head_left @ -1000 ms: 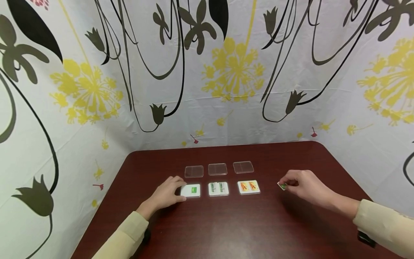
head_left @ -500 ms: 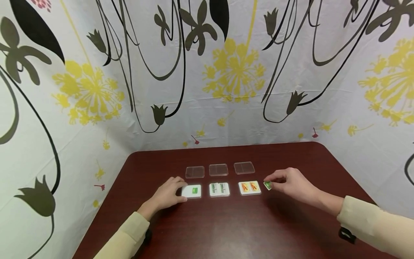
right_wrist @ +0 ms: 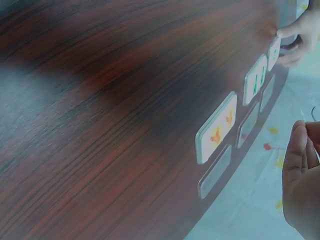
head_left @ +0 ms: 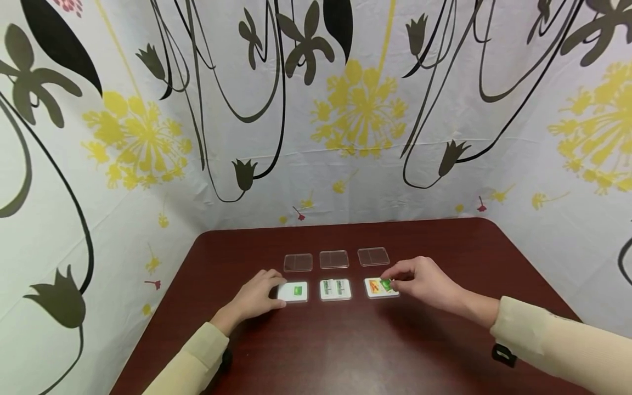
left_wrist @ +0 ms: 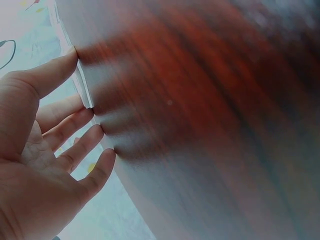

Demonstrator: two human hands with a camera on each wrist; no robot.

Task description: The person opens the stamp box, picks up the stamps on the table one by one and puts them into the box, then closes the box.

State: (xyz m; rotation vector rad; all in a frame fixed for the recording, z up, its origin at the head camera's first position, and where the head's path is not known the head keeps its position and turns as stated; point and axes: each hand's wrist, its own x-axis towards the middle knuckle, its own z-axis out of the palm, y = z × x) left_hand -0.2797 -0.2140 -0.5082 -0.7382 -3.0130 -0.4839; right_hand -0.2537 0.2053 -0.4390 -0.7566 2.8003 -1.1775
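My right hand (head_left: 427, 282) pinches a small green-and-white card (head_left: 385, 284) between thumb and fingertips. It is over the right part of a flat white case (head_left: 371, 294) with orange pictures, covering one of them in the head view. My left hand (head_left: 255, 294) holds the left edge of another flat white case (head_left: 286, 298), which shows one green picture on its right half. In the left wrist view, the thumb and index fingertip of the left hand (left_wrist: 47, 130) touch the case's edge (left_wrist: 83, 82). Between these two lies a third case (head_left: 335, 296) with two white-and-green cards.
Behind the row of cases lie three clear plastic lids (head_left: 298, 263), one behind each case. All rest on a dark reddish wooden table (head_left: 316, 345). A white cloth (head_left: 355, 192) with printed flowers hangs beyond the table's back and sides.
My right hand has moved left with the green card, from the bare table at the right to over the orange-picture case. My left hand has stayed at the left case.
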